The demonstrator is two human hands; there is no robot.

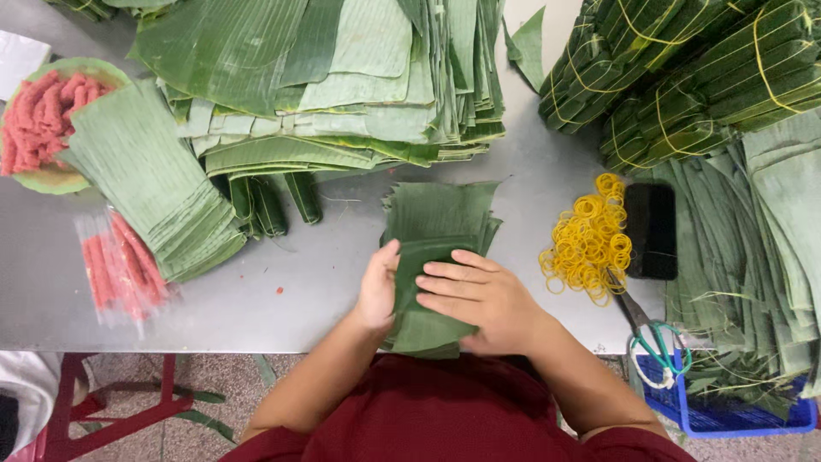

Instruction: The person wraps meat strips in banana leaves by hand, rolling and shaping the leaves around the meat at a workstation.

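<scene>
The grey counter [282,291] carries, at its far side, a broad heap of cut leaves [342,77]; at the right, tied leaf bundles [684,77] above a spread of long leaf strips [770,239]; at the left, a fanned stack of narrow leaf pieces [145,180]. At the centre, close to the near edge, lies a small stack of leaf squares [440,218], its long axis running from the person's body toward the far side.

The folded leaf [423,295] sits on the near end of this stack, directly between the hands. The left hand [378,287] curls against its left edge, thumb up along the fold. The right hand [479,299] lies flat across it, fingers [445,278] spread and pointing left, pressing it down. Both hands touch the leaf; the right covers more of it.

Smaller items: a plate of pink minced meat [38,120] at far left, a clear bag of pink sticks [120,265], yellow rubber bands [590,244], a black phone [650,229] and green-handled scissors [654,338] to the right.
</scene>
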